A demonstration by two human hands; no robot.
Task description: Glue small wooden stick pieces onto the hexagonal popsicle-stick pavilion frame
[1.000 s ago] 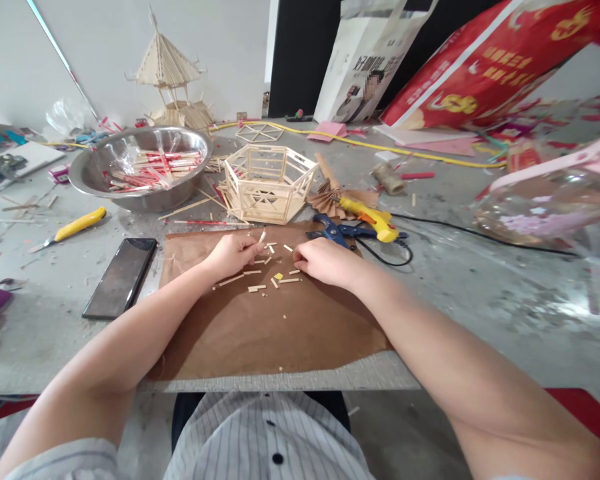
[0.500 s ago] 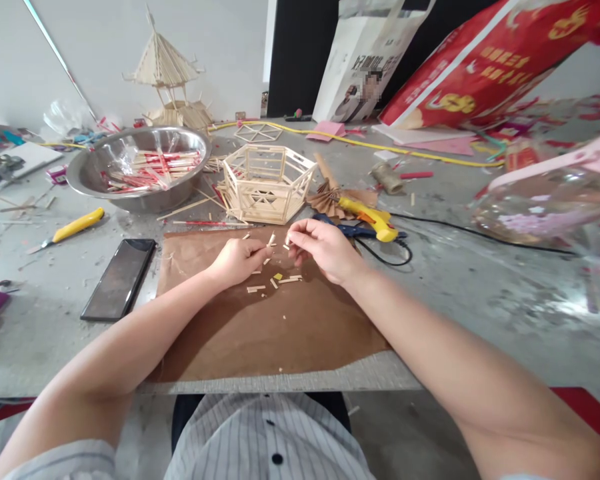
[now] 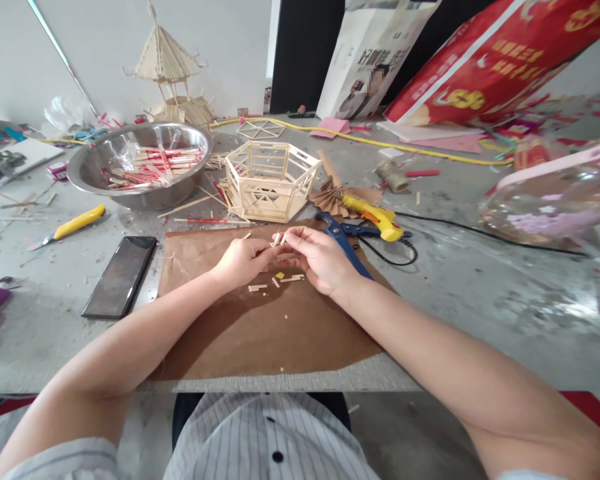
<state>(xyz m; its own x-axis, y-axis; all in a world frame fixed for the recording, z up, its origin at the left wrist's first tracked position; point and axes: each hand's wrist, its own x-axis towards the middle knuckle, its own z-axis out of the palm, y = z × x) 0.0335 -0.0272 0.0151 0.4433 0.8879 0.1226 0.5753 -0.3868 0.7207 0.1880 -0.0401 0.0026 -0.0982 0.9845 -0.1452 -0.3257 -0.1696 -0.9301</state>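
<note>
My left hand (image 3: 245, 261) is closed over the brown sheet, with short wooden stick pieces (image 3: 277, 238) pinched at its fingertips. Touching or nearly touching it, my right hand (image 3: 320, 259) pinches a small pale piece of stick too. Their fingers partly hide what they hold. Below the hands, several cut stick pieces (image 3: 292, 278) and a small yellow scrap (image 3: 280, 275) lie on the brown sheet (image 3: 230, 333). Just beyond stands a six-sided open frame of wooden sticks (image 3: 273, 193). Blue-handled cutters (image 3: 344, 243) lie right of my right hand.
A steel bowl (image 3: 145, 193) of wrapped sticks stands back left, before a stick pagoda model (image 3: 170, 67). Left lie a phone (image 3: 120, 277) and a yellow utility knife (image 3: 80, 221). A yellow glue gun (image 3: 375, 217) with a black cord lies right; bags (image 3: 370, 73) stand behind.
My right hand has moved left and slightly down, meeting my left hand, which shifted a little right. The blue cutters now show more. The view has turned slightly.
</note>
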